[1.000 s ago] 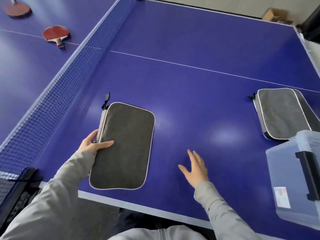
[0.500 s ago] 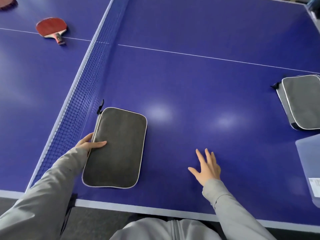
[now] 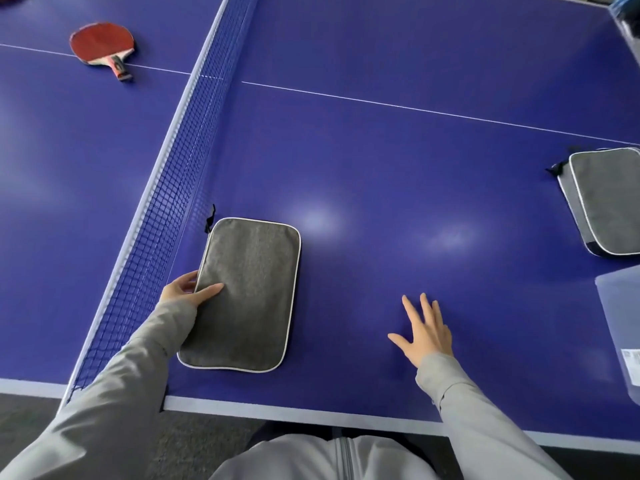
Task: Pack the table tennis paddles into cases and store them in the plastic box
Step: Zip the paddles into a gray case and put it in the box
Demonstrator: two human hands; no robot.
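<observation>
Gripping the long left edge of a grey case (image 3: 244, 296), the person's left hand (image 3: 187, 289) lays its thumb flat on the case's top face while the fingers curl around the edge beneath. The case is a flat rounded rectangle of coarse felt-like fabric, piped in pale cord, with a dark zip pull at its far left corner; it lies on the smooth, glossy blue table (image 3: 381, 174). Directly left of the grip runs the dark mesh net (image 3: 166, 202) with its pale top band, close beside the case. Beyond the net, far from the grip and to its left, a paddle (image 3: 104, 45) with a red rubber face and a wooden handle lies flat. Right of the grip, well apart from the case, the right hand (image 3: 424, 332) rests with fingers spread and straight on bare tabletop, holding nothing. Farther right again, a second grey case (image 3: 604, 199) of the same fabric lies at the frame edge, and nearer the person a translucent plastic box (image 3: 621, 327) shows one corner.
</observation>
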